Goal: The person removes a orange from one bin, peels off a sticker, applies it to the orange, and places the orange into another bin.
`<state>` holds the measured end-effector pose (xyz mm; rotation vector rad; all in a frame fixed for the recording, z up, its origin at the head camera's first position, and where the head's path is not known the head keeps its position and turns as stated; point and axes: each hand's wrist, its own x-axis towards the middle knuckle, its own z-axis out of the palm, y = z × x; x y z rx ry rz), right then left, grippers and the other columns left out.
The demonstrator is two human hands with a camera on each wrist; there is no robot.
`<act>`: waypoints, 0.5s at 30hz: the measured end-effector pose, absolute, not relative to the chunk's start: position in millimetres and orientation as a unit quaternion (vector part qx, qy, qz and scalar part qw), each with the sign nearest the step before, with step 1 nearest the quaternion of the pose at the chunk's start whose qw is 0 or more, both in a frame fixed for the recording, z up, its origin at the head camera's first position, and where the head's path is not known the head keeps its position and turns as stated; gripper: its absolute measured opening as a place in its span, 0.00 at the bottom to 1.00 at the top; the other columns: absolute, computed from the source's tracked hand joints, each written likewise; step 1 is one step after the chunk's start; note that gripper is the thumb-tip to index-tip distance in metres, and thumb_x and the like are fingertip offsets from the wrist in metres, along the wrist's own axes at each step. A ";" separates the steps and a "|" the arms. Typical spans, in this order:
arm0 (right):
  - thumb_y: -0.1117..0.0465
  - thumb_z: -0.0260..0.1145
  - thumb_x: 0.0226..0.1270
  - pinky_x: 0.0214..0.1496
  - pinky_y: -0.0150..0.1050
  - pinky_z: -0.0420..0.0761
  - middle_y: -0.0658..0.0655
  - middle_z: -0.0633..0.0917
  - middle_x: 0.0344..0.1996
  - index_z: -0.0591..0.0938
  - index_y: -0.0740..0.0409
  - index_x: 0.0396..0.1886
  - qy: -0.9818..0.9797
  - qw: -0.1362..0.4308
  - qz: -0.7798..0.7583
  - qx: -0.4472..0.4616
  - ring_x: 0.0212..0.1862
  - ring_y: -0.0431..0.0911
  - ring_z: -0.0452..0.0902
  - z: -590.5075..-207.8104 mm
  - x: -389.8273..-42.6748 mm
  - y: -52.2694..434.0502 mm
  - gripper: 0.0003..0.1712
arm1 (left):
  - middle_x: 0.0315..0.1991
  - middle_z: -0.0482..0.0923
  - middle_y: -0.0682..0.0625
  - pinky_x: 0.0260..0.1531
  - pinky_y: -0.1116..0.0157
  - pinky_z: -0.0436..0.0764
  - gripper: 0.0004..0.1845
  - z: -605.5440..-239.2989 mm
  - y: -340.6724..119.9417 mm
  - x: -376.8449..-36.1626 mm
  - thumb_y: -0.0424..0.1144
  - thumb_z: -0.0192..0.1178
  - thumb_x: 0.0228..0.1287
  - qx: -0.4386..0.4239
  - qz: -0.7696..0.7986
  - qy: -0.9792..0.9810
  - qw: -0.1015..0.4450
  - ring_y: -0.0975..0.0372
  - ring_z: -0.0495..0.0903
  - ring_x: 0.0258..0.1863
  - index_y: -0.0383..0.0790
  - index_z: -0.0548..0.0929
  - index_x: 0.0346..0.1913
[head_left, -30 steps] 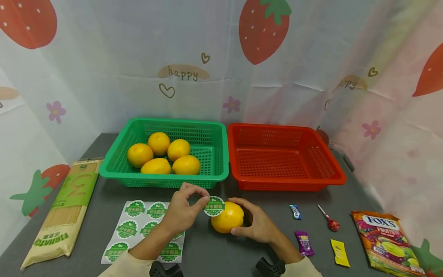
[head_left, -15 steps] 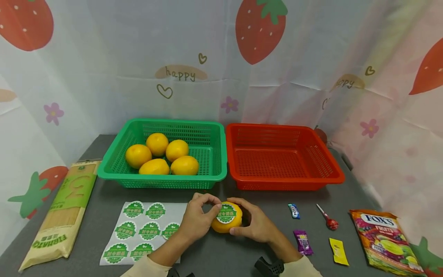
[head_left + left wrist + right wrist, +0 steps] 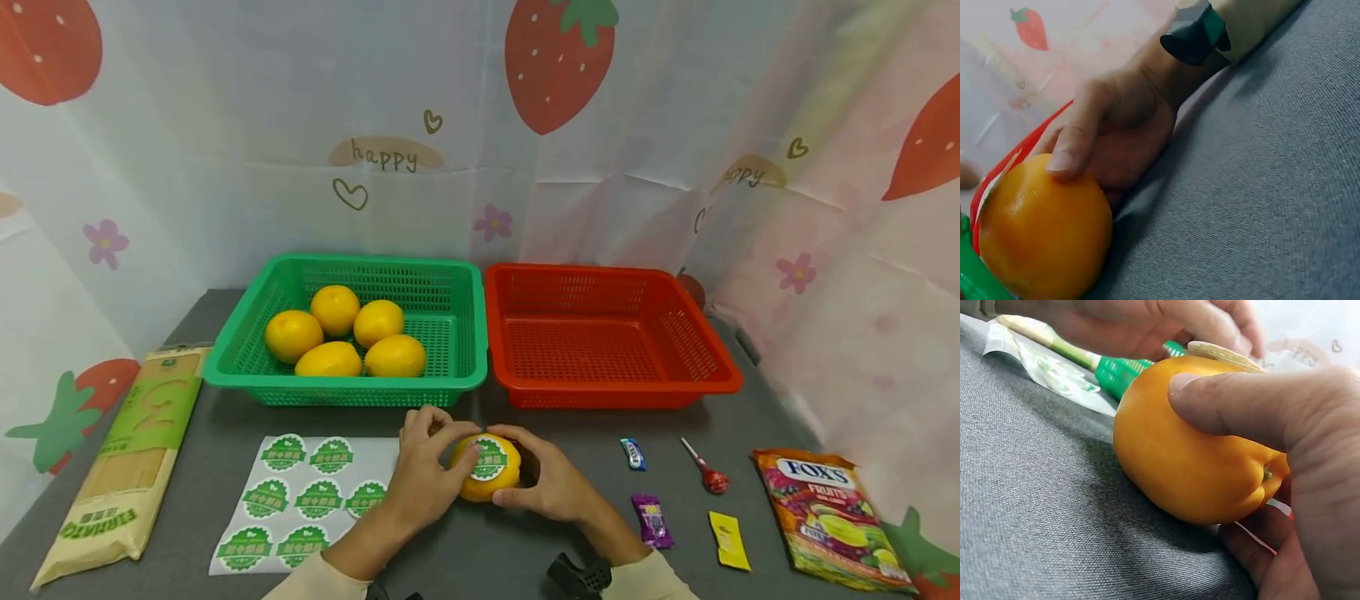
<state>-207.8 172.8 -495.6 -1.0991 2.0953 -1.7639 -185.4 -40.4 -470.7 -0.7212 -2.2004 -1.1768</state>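
Two hands are working one round yellow-orange fruit [image 3: 485, 468] on the grey table [image 3: 465, 550].
Only the head view is showing the left hand [image 3: 423, 475] pressing the round green sticker [image 3: 488, 459]; the right hand [image 3: 551, 483] is gripping the fruit; the candy bag [image 3: 828, 517] reads "FOX'S".

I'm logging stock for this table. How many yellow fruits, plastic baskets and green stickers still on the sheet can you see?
Round yellow-orange fruits: 6 (5 in the green basket, 1 under both hands)
Plastic mesh baskets: 2, green, red
Round green stickers on the white sheet: 7
Total: 15
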 end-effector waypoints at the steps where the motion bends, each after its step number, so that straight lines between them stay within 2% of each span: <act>1: 0.72 0.71 0.56 0.55 0.44 0.76 0.61 0.73 0.59 0.64 0.67 0.69 0.706 0.096 -0.596 -0.370 0.55 0.53 0.75 -496.0 -208.3 172.7 0.41 | 0.40 0.71 0.48 0.38 0.54 0.64 0.08 -472.0 -40.9 -185.4 0.37 0.72 0.55 -0.283 -0.436 -0.811 0.266 0.57 0.64 0.41 0.44 0.89 0.39; 3: 0.72 0.71 0.56 0.54 0.45 0.77 0.62 0.73 0.59 0.64 0.66 0.69 0.705 0.095 -0.595 -0.374 0.54 0.54 0.75 -496.9 -209.3 172.6 0.41 | 0.47 0.72 0.45 0.42 0.51 0.66 0.12 -474.2 -42.5 -185.6 0.40 0.73 0.54 -0.310 -0.438 -0.809 0.239 0.53 0.66 0.47 0.46 0.90 0.43; 6: 0.72 0.70 0.56 0.54 0.44 0.77 0.62 0.73 0.59 0.63 0.66 0.69 0.704 0.091 -0.595 -0.378 0.55 0.53 0.75 -497.4 -211.0 172.5 0.41 | 0.54 0.71 0.44 0.48 0.49 0.70 0.18 -477.0 -44.5 -185.7 0.44 0.73 0.53 -0.318 -0.453 -0.816 0.169 0.52 0.68 0.53 0.50 0.88 0.49; 10: 0.70 0.63 0.61 0.53 0.43 0.77 0.66 0.72 0.59 0.64 0.70 0.67 0.675 0.113 -0.631 -0.364 0.54 0.52 0.74 -493.3 -210.0 172.1 0.34 | 0.55 0.71 0.46 0.47 0.58 0.77 0.23 -479.3 -44.6 -186.6 0.44 0.73 0.53 -0.309 -0.496 -0.806 0.094 0.54 0.73 0.51 0.48 0.86 0.54; 15: 0.63 0.56 0.74 0.48 0.40 0.78 0.65 0.75 0.52 0.70 0.69 0.59 0.681 0.111 -0.660 -0.296 0.49 0.52 0.75 -485.9 -204.9 166.1 0.20 | 0.55 0.71 0.48 0.45 0.64 0.77 0.24 -479.0 -42.7 -187.1 0.46 0.73 0.54 -0.304 -0.521 -0.796 0.048 0.55 0.74 0.49 0.47 0.85 0.55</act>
